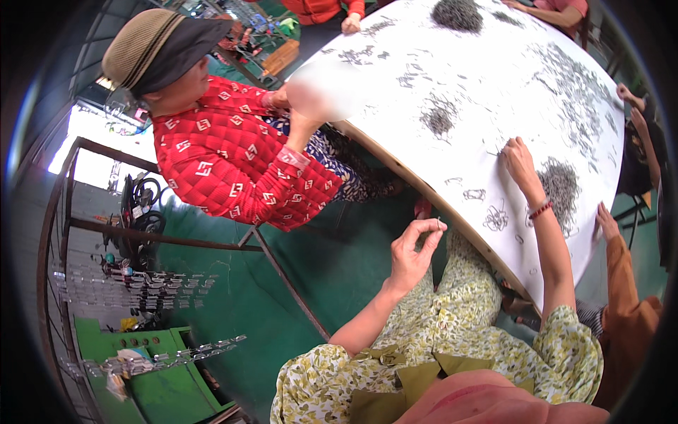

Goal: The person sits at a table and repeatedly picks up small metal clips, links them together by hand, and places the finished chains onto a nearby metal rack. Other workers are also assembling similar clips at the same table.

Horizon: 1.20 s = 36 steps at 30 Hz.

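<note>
My left hand is raised just off the table's near edge, thumb and forefinger pinched together. A tiny pale piece shows at their tips, too small to name. Over the white tabletop my right hand reaches down, a beaded red bracelet on its wrist. Its fingers are bent together at the surface; what they hold, if anything, is hidden. Close by that wrist lies a heap of small dark metal pieces. Several loose wire-like loops lie between my two hands.
A co-worker in a red patterned jacket stands at the left by the table's wooden edge. Other people's hands rest around the table. More dark pieces are piled farther off. A metal frame stands at left.
</note>
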Available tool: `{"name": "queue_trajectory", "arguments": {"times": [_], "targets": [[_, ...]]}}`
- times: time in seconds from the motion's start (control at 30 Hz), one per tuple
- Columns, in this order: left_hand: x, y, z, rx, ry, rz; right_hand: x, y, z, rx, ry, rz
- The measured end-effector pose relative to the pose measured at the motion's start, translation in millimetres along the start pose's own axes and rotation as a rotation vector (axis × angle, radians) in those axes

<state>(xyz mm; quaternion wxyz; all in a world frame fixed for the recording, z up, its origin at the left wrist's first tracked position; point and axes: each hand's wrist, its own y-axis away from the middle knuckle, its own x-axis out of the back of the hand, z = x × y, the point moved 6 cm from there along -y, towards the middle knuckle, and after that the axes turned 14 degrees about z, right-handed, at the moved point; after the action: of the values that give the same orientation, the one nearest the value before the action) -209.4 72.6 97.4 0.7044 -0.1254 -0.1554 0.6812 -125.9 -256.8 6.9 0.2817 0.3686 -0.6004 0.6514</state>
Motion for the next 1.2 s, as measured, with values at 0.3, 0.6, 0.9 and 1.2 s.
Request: {"name": "queue_trajectory", "arguments": {"times": [0.3, 0.6, 0.9, 1.2], "targets": [[-10.8, 5.2, -12.2, 0.083, 0.072, -0.102, 109.8, -16.3, -120.2, -0.726, -1.171, 0.062], [-33.3, -5.6, 10.4, -0.033, -0.022, -0.195, 169.1, 3.6, -161.9, -0.771, -1.197, 0.169], [-49.5, -0.8, -14.4, -0.060, -0.027, -0.194, 146.8, 22.9, -143.2, -0.932, -1.447, 0.160], [-38.4, 6.0, -36.6, -0.027, 0.052, -0.131, 139.2, 10.1, -149.1, -0.797, -1.245, 0.106]]}}
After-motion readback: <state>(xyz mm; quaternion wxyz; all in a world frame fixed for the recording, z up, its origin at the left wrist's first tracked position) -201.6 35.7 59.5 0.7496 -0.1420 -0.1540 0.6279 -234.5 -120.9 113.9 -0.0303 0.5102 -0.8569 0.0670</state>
